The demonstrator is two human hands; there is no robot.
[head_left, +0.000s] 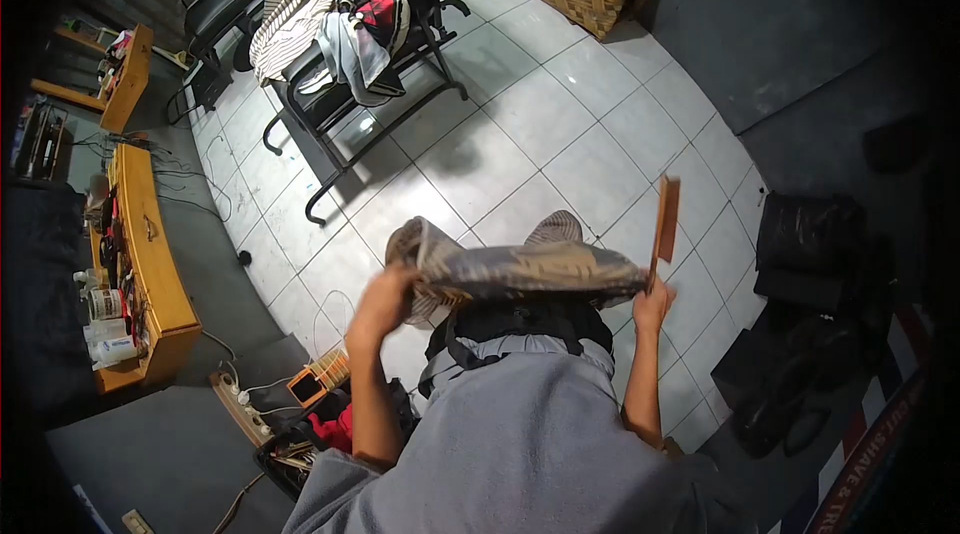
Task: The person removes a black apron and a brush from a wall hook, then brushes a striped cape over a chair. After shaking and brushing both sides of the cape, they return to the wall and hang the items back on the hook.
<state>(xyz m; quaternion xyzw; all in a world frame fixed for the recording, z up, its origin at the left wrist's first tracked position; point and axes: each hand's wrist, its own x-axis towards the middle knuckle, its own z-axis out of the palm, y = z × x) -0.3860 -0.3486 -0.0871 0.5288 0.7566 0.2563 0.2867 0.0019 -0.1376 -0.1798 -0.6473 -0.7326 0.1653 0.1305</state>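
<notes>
Left hand point(385, 296) fingers grip the patterned cloth point(520, 269) stretched across to the right hand point(652, 306), whose fingers hold a wooden comb point(665, 219) upright, cloth not yet settled.

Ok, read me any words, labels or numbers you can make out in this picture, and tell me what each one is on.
"SHAVE": partly readable white lettering on the red, white and blue striped sign at the lower right edge; the letters before and after it are cut off or blurred.
Labels on the bottles on the wooden counter: too small to read.
Nothing readable on the patterned cloth, nor on the flat wooden piece in the right hand.
</notes>
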